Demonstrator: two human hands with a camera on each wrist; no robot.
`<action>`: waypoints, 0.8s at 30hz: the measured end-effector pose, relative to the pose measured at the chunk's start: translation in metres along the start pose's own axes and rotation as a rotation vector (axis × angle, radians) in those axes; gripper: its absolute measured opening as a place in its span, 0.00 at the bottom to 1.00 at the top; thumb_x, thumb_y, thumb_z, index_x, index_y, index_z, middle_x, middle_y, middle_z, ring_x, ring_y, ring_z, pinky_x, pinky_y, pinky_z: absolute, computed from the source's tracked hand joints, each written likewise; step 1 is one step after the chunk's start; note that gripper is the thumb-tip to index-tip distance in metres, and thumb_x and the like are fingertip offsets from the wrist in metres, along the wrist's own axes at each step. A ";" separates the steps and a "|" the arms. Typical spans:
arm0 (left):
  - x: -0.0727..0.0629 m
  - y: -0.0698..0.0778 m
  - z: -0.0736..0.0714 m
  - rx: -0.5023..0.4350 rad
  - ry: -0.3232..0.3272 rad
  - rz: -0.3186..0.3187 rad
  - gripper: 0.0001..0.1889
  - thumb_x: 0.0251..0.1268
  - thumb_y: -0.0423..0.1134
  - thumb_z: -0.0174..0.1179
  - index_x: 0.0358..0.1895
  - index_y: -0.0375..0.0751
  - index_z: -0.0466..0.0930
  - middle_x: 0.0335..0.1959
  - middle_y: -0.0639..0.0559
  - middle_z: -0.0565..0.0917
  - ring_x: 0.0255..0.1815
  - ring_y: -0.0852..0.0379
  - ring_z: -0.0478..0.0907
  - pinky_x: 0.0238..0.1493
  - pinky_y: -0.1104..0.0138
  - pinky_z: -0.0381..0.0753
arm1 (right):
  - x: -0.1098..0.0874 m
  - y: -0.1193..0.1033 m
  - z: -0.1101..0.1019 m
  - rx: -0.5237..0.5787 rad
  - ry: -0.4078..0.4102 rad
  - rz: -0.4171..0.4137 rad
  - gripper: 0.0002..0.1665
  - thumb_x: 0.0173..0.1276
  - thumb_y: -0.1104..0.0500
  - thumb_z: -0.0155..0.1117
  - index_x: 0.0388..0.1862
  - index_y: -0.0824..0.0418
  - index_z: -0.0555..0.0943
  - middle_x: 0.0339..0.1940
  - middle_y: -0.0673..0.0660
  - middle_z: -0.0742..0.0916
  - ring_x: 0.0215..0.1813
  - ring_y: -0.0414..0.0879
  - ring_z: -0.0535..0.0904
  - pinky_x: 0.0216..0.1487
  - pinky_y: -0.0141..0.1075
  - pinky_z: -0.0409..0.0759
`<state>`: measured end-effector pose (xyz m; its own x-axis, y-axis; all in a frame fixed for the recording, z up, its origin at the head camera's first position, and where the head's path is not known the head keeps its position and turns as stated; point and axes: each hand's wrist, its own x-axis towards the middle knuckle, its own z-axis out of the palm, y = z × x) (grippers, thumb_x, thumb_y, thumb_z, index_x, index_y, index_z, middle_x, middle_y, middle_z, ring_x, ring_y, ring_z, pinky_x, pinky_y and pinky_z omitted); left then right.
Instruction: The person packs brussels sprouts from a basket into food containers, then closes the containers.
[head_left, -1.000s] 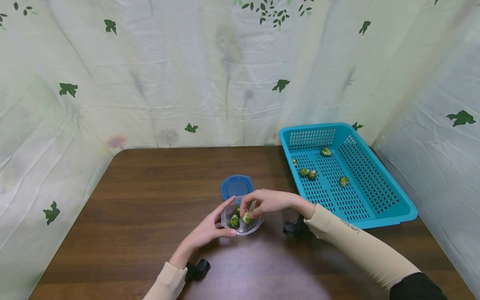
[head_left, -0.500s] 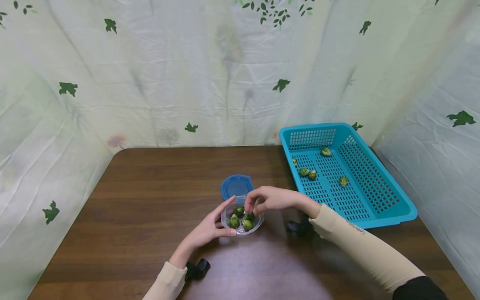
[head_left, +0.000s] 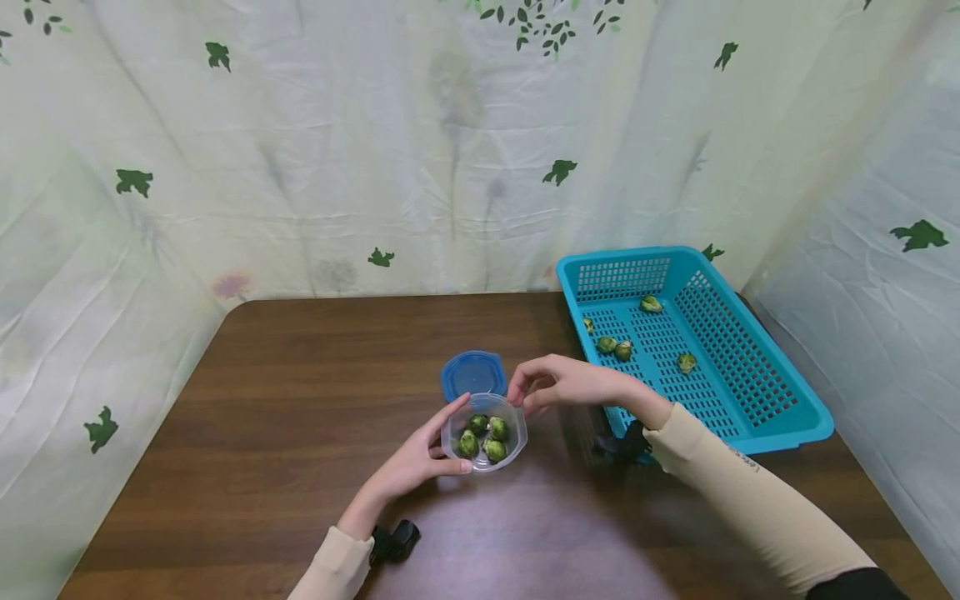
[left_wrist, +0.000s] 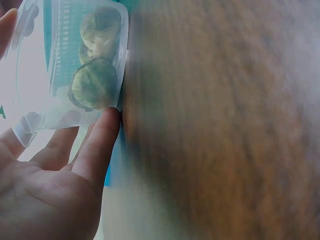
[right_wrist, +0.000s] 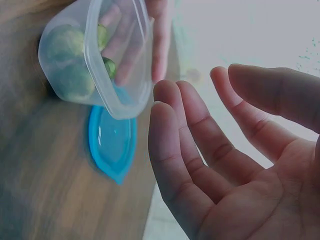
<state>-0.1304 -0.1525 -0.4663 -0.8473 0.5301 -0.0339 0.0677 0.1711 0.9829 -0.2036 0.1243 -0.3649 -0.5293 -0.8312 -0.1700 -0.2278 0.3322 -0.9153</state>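
Observation:
A clear plastic food container [head_left: 489,467] stands on the table with several Brussels sprouts [head_left: 495,451] inside. My left hand [head_left: 408,460] grips its left side, thumb at the front and index finger along the far side. The left wrist view shows the fingertips against the container wall [left_wrist: 60,117]. My right hand [head_left: 573,385] is just beyond the container's right rim, fingers loosely bent and holding nothing. In the right wrist view the right palm [right_wrist: 240,200] faces the camera, apart from the container. Behind the container lies a blue lid [head_left: 472,373].
At the back right of the brown wooden table [head_left: 315,375] sits a blue perforated basket [head_left: 795,408]. Scattered on its floor are more Brussels sprouts [head_left: 686,362]. A pale leaf-patterned curtain [head_left: 315,150] hangs behind the table and along both sides.
My right hand has let go of Brussels sprouts in the container and moved out of it, up and to the right. The left hand has kept its hold on the container.

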 end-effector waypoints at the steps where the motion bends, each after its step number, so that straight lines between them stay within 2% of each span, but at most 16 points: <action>1: 0.000 0.000 0.000 -0.003 -0.001 0.002 0.44 0.61 0.34 0.65 0.77 0.53 0.48 0.74 0.40 0.53 0.70 0.40 0.57 0.62 0.50 0.67 | -0.002 0.000 -0.002 0.012 0.007 0.004 0.11 0.69 0.65 0.57 0.48 0.69 0.78 0.45 0.66 0.81 0.47 0.52 0.79 0.47 0.50 0.80; 8: 0.000 0.000 0.000 -0.014 -0.005 0.014 0.45 0.60 0.34 0.66 0.77 0.51 0.48 0.74 0.40 0.53 0.70 0.40 0.58 0.60 0.54 0.70 | -0.019 -0.001 -0.019 0.022 0.076 0.028 0.11 0.71 0.62 0.56 0.49 0.67 0.77 0.45 0.59 0.82 0.47 0.53 0.81 0.47 0.45 0.80; 15: 0.000 -0.001 0.000 -0.015 -0.004 0.018 0.46 0.60 0.34 0.66 0.77 0.50 0.47 0.74 0.40 0.53 0.70 0.40 0.58 0.59 0.56 0.71 | -0.033 0.005 -0.034 0.050 0.139 0.018 0.12 0.72 0.63 0.55 0.51 0.69 0.76 0.47 0.61 0.81 0.47 0.54 0.80 0.49 0.46 0.79; 24: -0.001 0.000 0.000 -0.010 -0.003 0.022 0.45 0.60 0.34 0.66 0.77 0.51 0.48 0.74 0.41 0.53 0.71 0.40 0.56 0.60 0.54 0.70 | -0.053 0.012 -0.052 0.054 0.269 0.017 0.13 0.73 0.62 0.55 0.52 0.68 0.75 0.50 0.63 0.80 0.48 0.57 0.79 0.50 0.51 0.77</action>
<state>-0.1296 -0.1528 -0.4665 -0.8441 0.5361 -0.0130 0.0810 0.1514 0.9851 -0.2205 0.1956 -0.3484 -0.7326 -0.6749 -0.0888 -0.1770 0.3148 -0.9325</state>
